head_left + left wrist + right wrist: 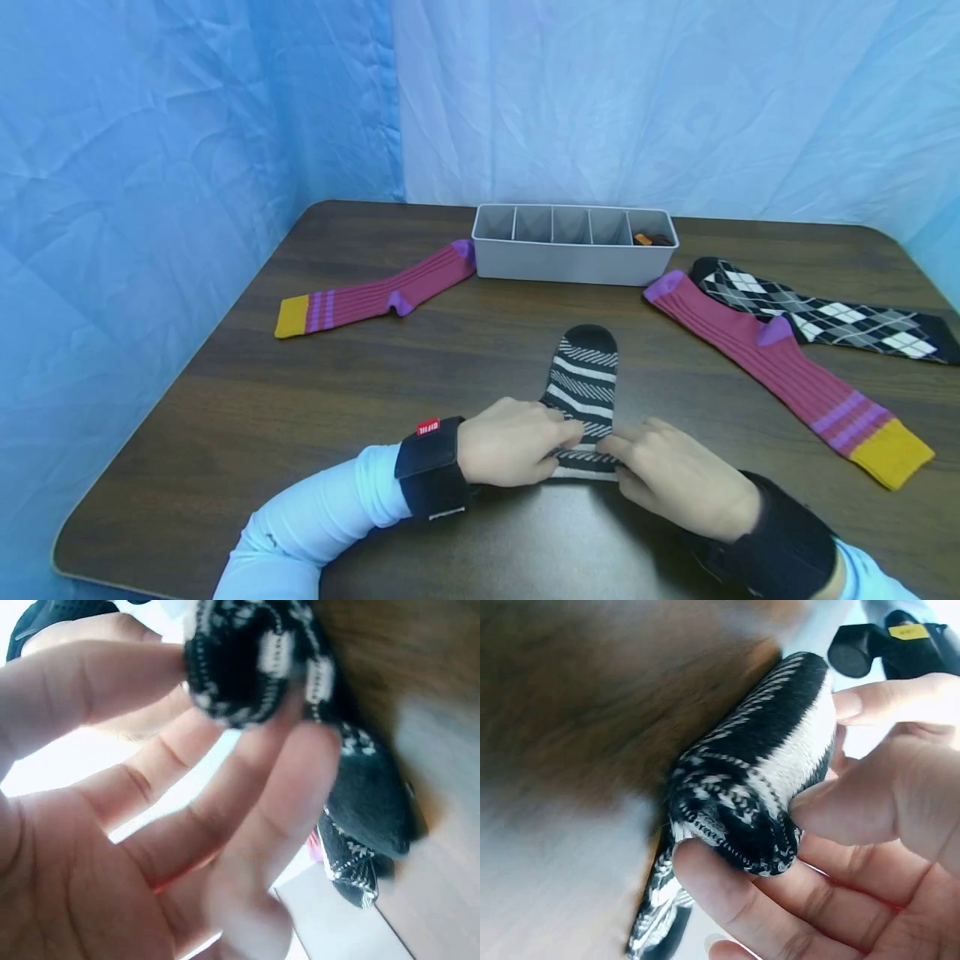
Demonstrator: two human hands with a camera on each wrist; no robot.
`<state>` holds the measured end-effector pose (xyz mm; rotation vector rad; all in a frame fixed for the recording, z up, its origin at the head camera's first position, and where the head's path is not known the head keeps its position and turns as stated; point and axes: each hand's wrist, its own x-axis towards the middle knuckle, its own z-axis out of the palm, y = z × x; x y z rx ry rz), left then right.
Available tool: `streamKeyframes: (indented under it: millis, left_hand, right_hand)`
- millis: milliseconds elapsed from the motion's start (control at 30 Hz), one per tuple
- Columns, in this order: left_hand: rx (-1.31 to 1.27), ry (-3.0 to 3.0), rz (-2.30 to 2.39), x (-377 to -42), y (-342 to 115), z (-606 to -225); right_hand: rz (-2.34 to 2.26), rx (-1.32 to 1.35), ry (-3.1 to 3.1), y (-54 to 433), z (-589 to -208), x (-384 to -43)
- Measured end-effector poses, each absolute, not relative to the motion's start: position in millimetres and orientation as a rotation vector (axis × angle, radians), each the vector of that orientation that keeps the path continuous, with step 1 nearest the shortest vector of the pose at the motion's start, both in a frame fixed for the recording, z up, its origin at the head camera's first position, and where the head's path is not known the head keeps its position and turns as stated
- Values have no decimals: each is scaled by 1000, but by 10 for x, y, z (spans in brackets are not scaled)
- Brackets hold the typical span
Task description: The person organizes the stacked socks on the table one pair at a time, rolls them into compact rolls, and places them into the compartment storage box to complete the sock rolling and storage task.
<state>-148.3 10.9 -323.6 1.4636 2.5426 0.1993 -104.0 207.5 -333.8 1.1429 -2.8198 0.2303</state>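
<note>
A black-and-white striped sock (581,387) lies on the table in front of me, its black toe pointing away and its near end rolled up. My left hand (519,442) pinches the left side of the roll between thumb and fingers. On the other side, my right hand (671,475) grips the roll's right end. The right wrist view shows the spiral end of the rolled sock (739,802) between thumb and fingers. In the left wrist view, the roll's other end (236,664) sits at the fingertips, with the flat part stretching beyond.
A grey divided box (573,260) stands at the back, with something dark and orange in its rightmost compartment. A pink sock with a yellow cuff (375,292) lies left. Another pink sock (787,367) at right partly overlaps a black-and-grey argyle sock (847,321). Blue curtains hang behind the table.
</note>
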Motion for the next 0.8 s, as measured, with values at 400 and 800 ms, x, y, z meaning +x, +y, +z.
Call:
streamKeyframes:
  millis: [400, 800]
  left_hand:
    - [1577, 2688, 150, -1466, 137, -3268]
    - [1568, 2681, 46, -1464, 159, -3280]
  right_hand:
    - [268, 1057, -2703, 2029, -3368, -1041]
    - [201, 1061, -2807, 2008, -3346, -1028]
